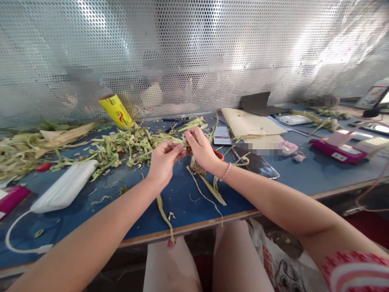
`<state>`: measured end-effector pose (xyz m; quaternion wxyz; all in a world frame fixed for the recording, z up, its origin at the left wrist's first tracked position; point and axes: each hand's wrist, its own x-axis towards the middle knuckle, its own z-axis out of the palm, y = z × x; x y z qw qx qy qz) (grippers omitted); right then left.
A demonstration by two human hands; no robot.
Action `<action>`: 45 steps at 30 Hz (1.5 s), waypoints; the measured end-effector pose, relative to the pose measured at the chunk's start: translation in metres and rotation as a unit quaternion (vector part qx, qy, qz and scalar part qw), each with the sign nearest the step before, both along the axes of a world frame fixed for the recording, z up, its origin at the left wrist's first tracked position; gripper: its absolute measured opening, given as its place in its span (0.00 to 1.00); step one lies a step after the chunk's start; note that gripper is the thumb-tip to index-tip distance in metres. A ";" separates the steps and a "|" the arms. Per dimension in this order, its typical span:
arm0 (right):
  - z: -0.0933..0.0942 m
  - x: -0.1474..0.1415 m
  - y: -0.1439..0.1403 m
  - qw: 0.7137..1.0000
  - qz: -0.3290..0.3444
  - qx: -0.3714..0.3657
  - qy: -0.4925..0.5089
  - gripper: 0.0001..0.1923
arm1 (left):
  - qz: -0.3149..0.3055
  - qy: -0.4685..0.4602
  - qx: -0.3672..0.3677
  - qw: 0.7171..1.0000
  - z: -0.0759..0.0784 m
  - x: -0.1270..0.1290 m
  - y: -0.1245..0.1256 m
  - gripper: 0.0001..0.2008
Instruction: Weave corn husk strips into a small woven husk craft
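Note:
My left hand [164, 160] and my right hand [202, 150] meet above the middle of the blue table. Between their pinched fingertips is a pale green leaf strip [184, 140], mostly hidden by the fingers. Left of my hands spreads a heap of knotted, pale green leaf pieces [121, 146]. Under my right wrist, a small brown twisted bundle [198, 168] and long loose strips [212, 190] lie on the table. An orange-red ring-shaped handle [219, 154] shows behind my right hand. One more strip [164, 213] hangs over the table's front edge.
A yellow tube [117, 111] leans near the perforated metal wall [182, 36]. At left lie wide husk-like leaves [18, 154] and a white power bank with cable [65, 186]. To the right are a dark phone [257, 162], brown paper [252, 121] and a magenta box [340, 153].

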<state>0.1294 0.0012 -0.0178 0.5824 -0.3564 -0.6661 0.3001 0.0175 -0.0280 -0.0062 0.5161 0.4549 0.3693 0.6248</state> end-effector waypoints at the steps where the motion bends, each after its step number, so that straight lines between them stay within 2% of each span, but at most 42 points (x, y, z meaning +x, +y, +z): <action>1: -0.001 0.000 0.000 1.000 0.009 -0.013 0.002 0.09 | -0.001 -0.002 -0.001 1.000 0.000 0.000 0.000 0.10; 6: -0.001 0.001 0.000 0.999 0.013 -0.012 -0.030 0.15 | -0.020 0.010 -0.008 1.000 -0.001 0.000 -0.001 0.12; 13: 0.005 0.004 -0.002 1.000 0.003 0.005 -0.020 0.11 | -0.045 0.032 0.002 0.998 -0.001 0.001 -0.002 0.11; 20: 0.008 0.006 -0.002 1.000 -0.003 -0.011 0.003 0.08 | -0.059 0.081 0.015 0.995 0.001 -0.002 -0.001 0.10; 26: 0.009 0.006 0.000 0.999 -0.029 -0.025 0.019 0.08 | -0.086 0.115 -0.016 0.990 0.003 -0.001 -0.002 0.11; 33: 0.004 0.007 0.004 0.998 -0.017 -0.056 0.033 0.09 | -0.114 0.095 -0.053 0.987 0.005 -0.002 -0.002 0.11; 37: 0.003 0.005 0.002 0.998 -0.037 -0.029 0.031 0.08 | -0.131 0.043 -0.055 0.989 0.003 0.001 -0.005 0.09; 41: 0.004 0.001 -0.007 0.998 -0.056 0.031 -0.011 0.07 | -0.110 0.032 -0.028 0.993 -0.005 0.004 -0.003 0.11; 45: 0.004 -0.003 -0.015 0.998 -0.029 0.047 -0.043 0.07 | -0.044 0.065 0.004 0.997 -0.012 0.003 0.000 0.13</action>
